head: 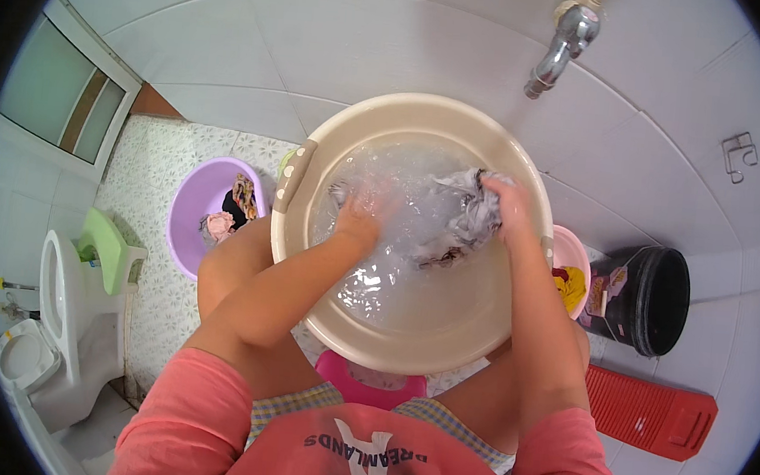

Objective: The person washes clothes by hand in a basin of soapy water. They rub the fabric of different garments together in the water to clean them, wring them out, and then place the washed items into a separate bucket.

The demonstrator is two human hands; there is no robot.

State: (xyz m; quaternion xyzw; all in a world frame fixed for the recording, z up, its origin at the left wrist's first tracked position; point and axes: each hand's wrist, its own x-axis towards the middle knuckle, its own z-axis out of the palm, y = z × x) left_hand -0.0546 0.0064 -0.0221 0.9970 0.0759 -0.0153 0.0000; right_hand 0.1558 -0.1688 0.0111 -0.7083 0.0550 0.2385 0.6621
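A large beige plastic basin (pixel 403 365) with cloudy water stands before me. A wet light-grey garment with dark trim (pixel 473 208) lies bunched in the water on the basin's right side. My right hand (pixel 508 204) grips its upper right edge, just above the water. My left hand (pixel 363 213) is partly under the water at the left, blurred, with a bit of the cloth showing beside its fingers; what it holds there, if anything, is hidden.
A purple basin (pixel 179 235) with clothes stands left, a pink basin (pixel 584 260) with yellow cloth right. Beyond are a black bucket (pixel 666 303) and a red washboard (pixel 651 409). A metal tap (pixel 555 57) hangs above. A toilet (pixel 72 320) and green stool (pixel 104 249) stand left.
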